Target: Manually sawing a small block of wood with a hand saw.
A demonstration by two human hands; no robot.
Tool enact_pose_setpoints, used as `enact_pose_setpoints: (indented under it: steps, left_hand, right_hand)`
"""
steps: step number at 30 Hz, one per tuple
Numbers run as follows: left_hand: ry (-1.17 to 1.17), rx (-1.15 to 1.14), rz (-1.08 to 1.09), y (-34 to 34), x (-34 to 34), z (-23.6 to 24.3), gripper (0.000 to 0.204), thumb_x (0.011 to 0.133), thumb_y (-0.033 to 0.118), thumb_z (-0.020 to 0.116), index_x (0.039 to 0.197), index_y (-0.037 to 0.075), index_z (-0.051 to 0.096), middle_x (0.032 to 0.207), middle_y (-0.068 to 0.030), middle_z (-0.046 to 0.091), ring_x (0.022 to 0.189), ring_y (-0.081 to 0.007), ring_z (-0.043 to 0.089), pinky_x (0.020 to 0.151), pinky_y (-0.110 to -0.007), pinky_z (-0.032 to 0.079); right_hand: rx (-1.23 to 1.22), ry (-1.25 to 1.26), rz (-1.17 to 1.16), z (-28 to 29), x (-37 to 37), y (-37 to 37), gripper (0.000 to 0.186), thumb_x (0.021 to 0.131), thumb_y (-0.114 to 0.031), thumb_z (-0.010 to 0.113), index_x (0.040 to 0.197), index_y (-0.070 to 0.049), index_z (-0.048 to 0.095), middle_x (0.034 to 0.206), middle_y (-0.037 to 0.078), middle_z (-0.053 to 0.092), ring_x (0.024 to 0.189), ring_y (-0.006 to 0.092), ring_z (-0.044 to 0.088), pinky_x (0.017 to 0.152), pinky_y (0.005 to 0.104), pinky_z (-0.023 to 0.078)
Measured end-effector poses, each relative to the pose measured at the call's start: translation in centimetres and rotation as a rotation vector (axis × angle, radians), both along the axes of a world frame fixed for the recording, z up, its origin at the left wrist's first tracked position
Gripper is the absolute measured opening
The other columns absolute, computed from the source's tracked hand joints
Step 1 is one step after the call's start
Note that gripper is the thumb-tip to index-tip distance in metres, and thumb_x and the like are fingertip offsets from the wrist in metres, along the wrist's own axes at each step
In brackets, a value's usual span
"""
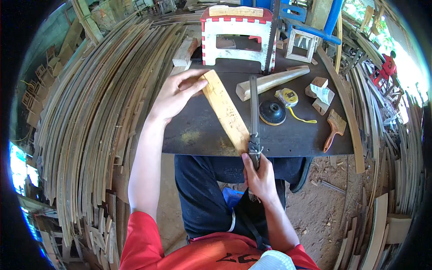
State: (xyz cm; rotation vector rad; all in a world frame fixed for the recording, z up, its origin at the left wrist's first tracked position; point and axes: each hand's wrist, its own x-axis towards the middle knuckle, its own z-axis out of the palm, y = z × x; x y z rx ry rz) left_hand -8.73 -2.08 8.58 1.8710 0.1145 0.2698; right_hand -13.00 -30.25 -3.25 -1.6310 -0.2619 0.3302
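My left hand [177, 92] pinches the far end of a short, flat, pale wooden block [226, 112] with dark specks on its face. The block slants over the dark tabletop [193, 121], its near end by my right thumb. My right hand [261, 176] is closed round a long, narrow grey bar-shaped tool [254, 105]. Something like wire or string wraps the tool near its middle. The tool points away from me, touching or very close to the block's near end; I cannot tell which. Its exact kind is unclear.
On the table lie a tapered wooden piece [272, 82], a round black pad [272, 112], a yellow tape measure [288, 97], wrapped wood blocks [320, 95] and a brush [335, 128]. A red-and-white step stool [236, 33] stands behind. Long wood strips [99, 103] are stacked left.
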Motion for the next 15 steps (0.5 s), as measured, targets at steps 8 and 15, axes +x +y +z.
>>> enact_pose_setpoints:
  steps: [8, 15]
  left_hand:
    - [-0.421, 0.279, -0.081, -3.3, -1.0, 1.8, 0.035, 0.099, 0.006, 0.068, 0.134, 0.001, 0.067, 0.138, -0.0130, 0.066, 0.122, -0.0187, 0.065, 0.108, -0.035, 0.051]
    - [-0.544, 0.166, -0.082, -8.1, 0.6, -1.0, 0.049, 0.097, 0.015, 0.074, 0.141, 0.005, 0.057, 0.134, -0.0138, 0.068, 0.118, -0.0218, 0.067, 0.104, -0.037, 0.052]
  right_hand:
    - [-0.093, -0.238, 0.019, 3.2, 1.0, -2.2, 0.021, 0.105, -0.017, 0.059, 0.108, 0.003, 0.059, 0.063, 0.015, 0.058, 0.056, 0.0212, 0.064, 0.054, 0.0368, 0.046]
    - [-0.210, -0.815, -0.086, 4.1, 2.2, -1.2, 0.017, 0.100, -0.009, 0.062, 0.109, 0.004, 0.057, 0.061, 0.017, 0.061, 0.054, 0.0380, 0.065, 0.049, 0.0430, 0.048]
